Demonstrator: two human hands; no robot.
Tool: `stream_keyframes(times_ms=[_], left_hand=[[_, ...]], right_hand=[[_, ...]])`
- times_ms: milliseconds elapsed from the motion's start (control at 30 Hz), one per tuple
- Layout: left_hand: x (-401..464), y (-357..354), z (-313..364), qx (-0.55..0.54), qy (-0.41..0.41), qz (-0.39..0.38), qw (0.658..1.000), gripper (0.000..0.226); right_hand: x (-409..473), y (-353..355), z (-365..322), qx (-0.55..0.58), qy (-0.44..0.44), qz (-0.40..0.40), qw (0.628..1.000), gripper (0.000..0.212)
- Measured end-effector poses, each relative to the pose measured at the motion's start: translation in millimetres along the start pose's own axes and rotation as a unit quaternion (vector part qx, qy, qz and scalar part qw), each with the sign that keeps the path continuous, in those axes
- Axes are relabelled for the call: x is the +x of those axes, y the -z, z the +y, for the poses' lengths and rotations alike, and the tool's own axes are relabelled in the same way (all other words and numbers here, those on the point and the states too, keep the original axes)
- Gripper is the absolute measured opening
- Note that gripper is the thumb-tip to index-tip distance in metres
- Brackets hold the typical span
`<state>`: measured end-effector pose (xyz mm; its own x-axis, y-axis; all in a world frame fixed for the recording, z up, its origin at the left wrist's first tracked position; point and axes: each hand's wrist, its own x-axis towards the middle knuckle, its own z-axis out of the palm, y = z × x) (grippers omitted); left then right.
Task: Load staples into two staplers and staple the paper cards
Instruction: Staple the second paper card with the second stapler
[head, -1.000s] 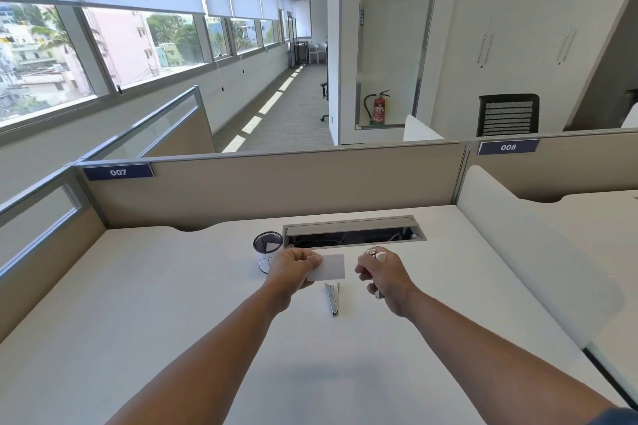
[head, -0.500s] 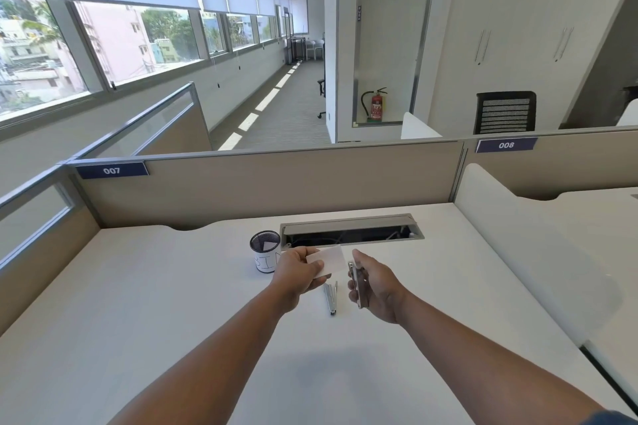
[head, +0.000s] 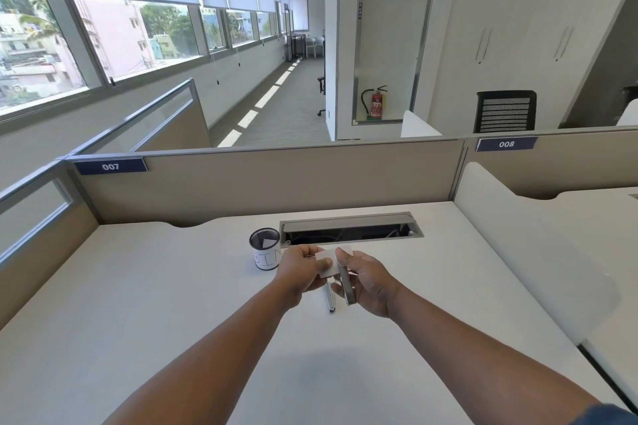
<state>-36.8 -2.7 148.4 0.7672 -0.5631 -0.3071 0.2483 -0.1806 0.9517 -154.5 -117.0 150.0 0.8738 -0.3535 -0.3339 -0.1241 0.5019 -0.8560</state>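
Fingers of the right hand (head: 369,281) wrap a slim metal stapler (head: 346,286), closed round it, nose pointing toward the white paper cards (head: 328,263) pinched shut in the left hand (head: 299,269). Card edge and stapler mouth meet between the hands, above the counter (head: 172,304). To staple well, I judge the cards should sit squared and fully inside the mouth before one firm squeeze. A second stapler (head: 328,298) lies on the counter just below the hands. Beside the left hand stands a mesh cup (head: 265,252) lettered "BIN". Partition tags read "007" (head: 110,167) and "008" (head: 506,144).
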Motion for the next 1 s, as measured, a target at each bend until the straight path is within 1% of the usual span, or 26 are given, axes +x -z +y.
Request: stream_keyframes(times_ms=[67, 100, 200, 300, 600, 733, 800, 867, 933, 1000], left_hand=[[0.1, 1.3, 1.4, -0.005, 0.005, -0.012, 1.0, 0.019], [0.6, 2.4, 2.0, -0.005, 0.009, -0.016, 1.0, 0.02], [1.7, 5.9, 3.7, -0.003, 0.018, -0.024, 1.0, 0.026], [2.3, 7.8, 6.2, -0.006, 0.024, -0.03, 0.999, 0.029], [1.8, 7.4, 9.8, 0.015, 0.018, -0.03, 0.999, 0.026], [1.3, 8.1, 10.3, 0.02, 0.015, -0.038, 0.999, 0.026], [0.7, 8.0, 10.6, 0.007, 0.015, -0.059, 0.998, 0.024], [-1.8, 7.0, 10.0, -0.036, 0.022, -0.11, 0.993, 0.022], [-5.9, 5.0, 9.4, -0.078, 0.023, -0.16, 0.984, 0.024], [-7.8, 0.9, 8.0, -0.098, 0.015, -0.179, 0.979, 0.03]], right_hand=[[-1.7, -4.0, -1.1, -0.006, 0.005, 0.002, 1.0, 0.047], [-2.2, -5.3, -1.8, -0.009, 0.01, 0.006, 1.0, 0.048], [-2.1, -6.6, -2.6, -0.011, 0.02, 0.016, 1.0, 0.043], [-1.2, -7.3, -2.2, -0.014, 0.025, 0.024, 0.999, 0.043], [1.4, -6.6, -1.1, -0.009, 0.036, 0.035, 0.999, 0.043], [2.6, -5.4, 1.1, -0.017, 0.045, 0.039, 0.998, 0.039], [3.6, -5.6, 1.8, -0.014, 0.055, 0.044, 0.997, 0.036], [3.6, -6.1, 0.9, -0.015, 0.066, 0.046, 0.997, 0.037], [3.9, -7.6, 0.1, -0.02, 0.074, 0.043, 0.996, 0.042], [5.9, -9.3, 1.0, -0.026, 0.081, 0.039, 0.996, 0.041]])
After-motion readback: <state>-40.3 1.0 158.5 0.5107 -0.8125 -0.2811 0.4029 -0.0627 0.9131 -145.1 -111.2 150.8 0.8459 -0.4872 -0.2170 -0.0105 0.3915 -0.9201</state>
